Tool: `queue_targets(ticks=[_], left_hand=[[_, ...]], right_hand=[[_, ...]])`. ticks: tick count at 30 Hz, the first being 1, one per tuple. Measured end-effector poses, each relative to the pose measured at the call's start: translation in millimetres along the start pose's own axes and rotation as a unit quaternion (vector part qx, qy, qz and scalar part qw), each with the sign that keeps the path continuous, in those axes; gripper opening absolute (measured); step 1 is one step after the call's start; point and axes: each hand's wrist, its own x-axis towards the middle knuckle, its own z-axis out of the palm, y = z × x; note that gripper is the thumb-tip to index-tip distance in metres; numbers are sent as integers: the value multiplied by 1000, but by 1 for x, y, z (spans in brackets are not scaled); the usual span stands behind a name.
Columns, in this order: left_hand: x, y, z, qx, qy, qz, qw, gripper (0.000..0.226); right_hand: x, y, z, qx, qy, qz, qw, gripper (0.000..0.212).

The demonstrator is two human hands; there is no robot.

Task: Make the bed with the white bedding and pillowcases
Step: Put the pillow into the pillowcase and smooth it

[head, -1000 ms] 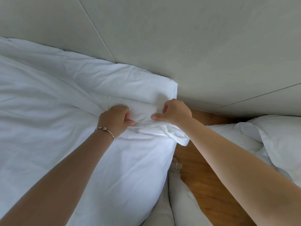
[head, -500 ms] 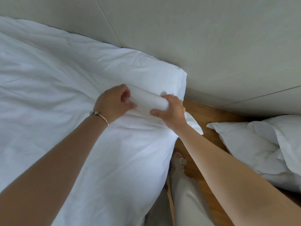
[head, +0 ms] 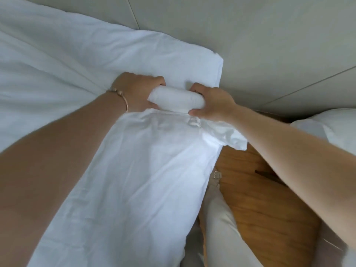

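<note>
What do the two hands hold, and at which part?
Both hold the rolled edge of the white sheet: left hand at its left end, right hand at its right end.

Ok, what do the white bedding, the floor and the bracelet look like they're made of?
White bedding: thin woven fabric, probably cotton, matte; it creases finely and bunches into a roll between the left hand and right hand. Floor: wood or wood-look laminate, orange-brown with grain lines, slight sheen. Bracelet: thin metal, rose-gold tone, shiny.
</note>
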Motion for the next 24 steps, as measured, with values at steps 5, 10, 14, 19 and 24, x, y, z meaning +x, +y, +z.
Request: queue_targets(ticks=[5,10,14,19,24], left_hand=[[-61,11,43,-47,157,23,986,52],[-109,6,59,-123,157,49,979,55],[-123,18,56,-282,163,-28,945,36],[-105,16,36,-315,79,-143,935,19],[-70,11,12,-107,-46,-64,991,47]], right_hand=[[-53,-16,69,79,195,18,977,40],[-86,-27,105,95,174,13,980,58],[-101,-18,109,147,93,14,985,67],[-100,-23,81,394,43,91,914,27],[-61,-16,53,200,12,127,972,39]])
